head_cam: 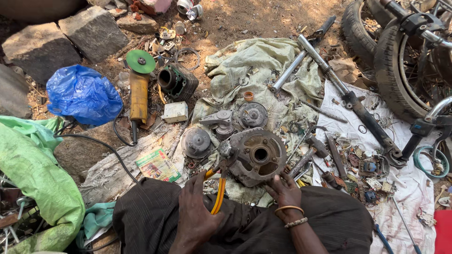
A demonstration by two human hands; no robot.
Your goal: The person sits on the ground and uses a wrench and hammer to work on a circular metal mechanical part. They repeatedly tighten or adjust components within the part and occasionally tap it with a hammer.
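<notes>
Left hand [197, 211] grips yellow-handled pliers [217, 190], nose on the round metal engine casing [256, 155] just ahead; right hand [285, 190] clasps casing's near edge; casing rests on dirty cloth [263, 66].

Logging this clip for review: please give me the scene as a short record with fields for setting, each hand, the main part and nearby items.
Setting: dirt ground outdoors, parts spread on a cloth
Left hand: grips yellow-handled pliers, whose tip meets the housing
Right hand: steadies the round metal housing at its lower edge
Wrist: bangles on the right
Nearby: angle grinder with green disc, engine cylinder, fork tubes, blue bag, tyres
</notes>
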